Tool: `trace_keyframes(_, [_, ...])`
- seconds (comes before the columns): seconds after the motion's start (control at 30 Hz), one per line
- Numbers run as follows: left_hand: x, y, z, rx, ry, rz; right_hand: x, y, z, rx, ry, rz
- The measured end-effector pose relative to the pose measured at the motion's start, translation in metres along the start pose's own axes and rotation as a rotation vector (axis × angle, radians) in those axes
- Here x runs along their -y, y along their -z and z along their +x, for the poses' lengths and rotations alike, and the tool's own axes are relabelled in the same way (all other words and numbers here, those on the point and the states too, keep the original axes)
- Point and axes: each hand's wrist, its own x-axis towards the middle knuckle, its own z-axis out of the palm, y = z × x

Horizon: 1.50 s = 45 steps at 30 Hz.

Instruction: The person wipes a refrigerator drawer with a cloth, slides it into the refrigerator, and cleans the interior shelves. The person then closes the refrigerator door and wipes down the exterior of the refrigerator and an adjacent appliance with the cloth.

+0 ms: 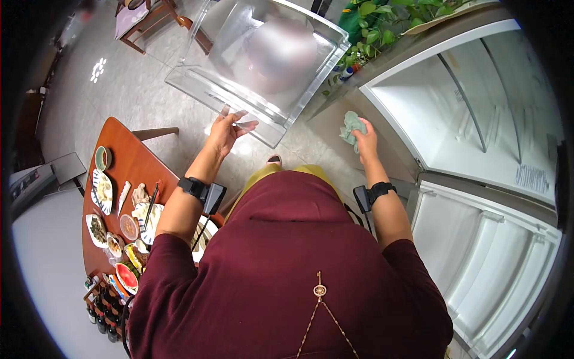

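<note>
A clear plastic fridge drawer (239, 99) is held out in front of me, above the floor. My left hand (225, 133) grips its near edge, with the thumb and fingers about the rim. A blurred patch lies over the drawer's inside, so I cannot make out what is there. To the right, my right hand (366, 141) has its fingers closed on a crumpled pale green cloth (351, 128). The cloth is apart from the drawer, near the opened fridge (454, 113). Black bands with small devices are strapped round both forearms.
At the lower right the fridge door (484, 257) stands open. On the left, a wooden table (113, 134) bears dishes of food, chopsticks and a cut watermelon (127, 276). A bottle rack (104, 311) is beside it. Leafy plants (382, 27) grow behind; a chair (143, 24) is farther off.
</note>
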Motion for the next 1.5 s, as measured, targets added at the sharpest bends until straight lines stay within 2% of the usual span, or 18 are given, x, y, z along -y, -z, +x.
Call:
trace_keyframes(0.37, [0.045,-0.015,-0.053,-0.069,-0.024,-0.050,-0.021,0.029,-0.022,0.034,-0.034,0.096])
trace_keyframes(0.57, [0.079,-0.039,-0.089,0.012,0.062,-0.032,-0.055,0.058,-0.068,-0.030,-0.005,0.033])
trace_keyframes(0.67, [0.097,-0.051,-0.108,0.052,0.082,0.008,-0.084,0.077,-0.094,-0.051,-0.090,0.195])
trace_keyframes(0.87, [0.121,-0.074,-0.151,0.074,0.147,0.119,-0.120,0.108,-0.136,-0.169,-0.180,0.160])
trace_keyframes(0.9, [0.124,-0.077,-0.158,0.071,0.168,0.140,-0.121,0.112,-0.143,-0.193,-0.167,0.167])
trace_keyframes(0.97, [0.128,-0.081,-0.168,0.089,0.198,0.181,-0.137,0.121,-0.148,-0.214,-0.076,-0.080])
trace_keyframes(1.03, [0.131,-0.088,-0.179,0.107,0.222,0.203,-0.166,0.124,-0.149,-0.262,-0.016,-0.019])
trace_keyframes(1.1, [0.136,-0.093,-0.180,0.130,0.258,0.203,-0.158,0.128,-0.164,-0.278,-0.058,-0.065])
trace_keyframes(1.17, [0.141,-0.097,-0.180,0.149,0.277,0.165,-0.179,0.129,-0.162,-0.266,-0.036,-0.023])
trace_keyframes(1.2, [0.145,-0.098,-0.178,0.157,0.289,0.165,-0.172,0.130,-0.169,-0.290,-0.017,-0.017])
trace_keyframes(1.27, [0.147,-0.110,-0.178,0.150,0.323,0.156,-0.159,0.130,-0.185,-0.235,-0.133,0.021])
trace_keyframes(1.37, [0.155,-0.129,-0.173,0.168,0.338,0.185,-0.155,0.131,-0.203,-0.204,-0.136,0.115])
trace_keyframes(1.5, [0.164,-0.152,-0.161,0.288,0.418,0.287,-0.138,0.137,-0.228,-0.221,-0.175,0.044])
